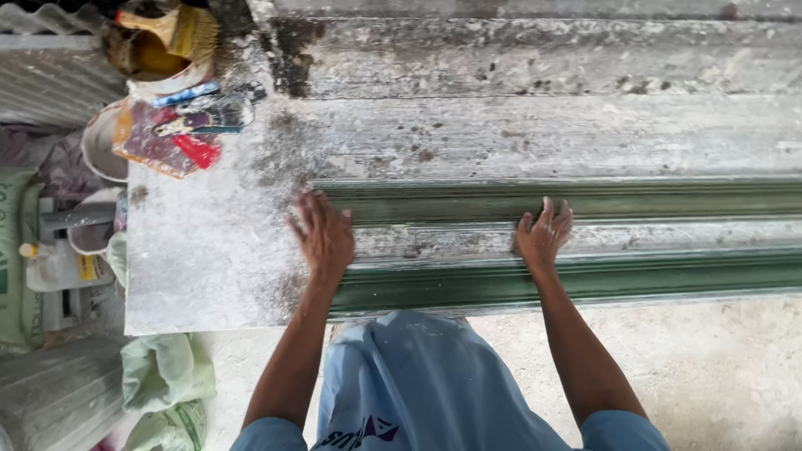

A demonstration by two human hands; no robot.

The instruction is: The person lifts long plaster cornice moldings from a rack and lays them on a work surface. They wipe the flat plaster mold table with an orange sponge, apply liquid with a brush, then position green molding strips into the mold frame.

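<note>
While both palms press flat with spread fingers, left hand (323, 236) at the end of the long green ridged moulding (585, 242) on the dusty white slab (209, 259), right hand (543, 236) further along, a red-and-yellow packet (163, 142) lies near the far-left edge.

Dusty white workbench (209, 267), pale concrete floor (718, 367), corrugated sheet (50, 92) at left, soft daylight

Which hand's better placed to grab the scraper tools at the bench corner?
Left, likely. The left hand lies flat at the near end of the green moulding, on the same side as the scrapers. The right hand rests further along the moulding, away from them.
</note>
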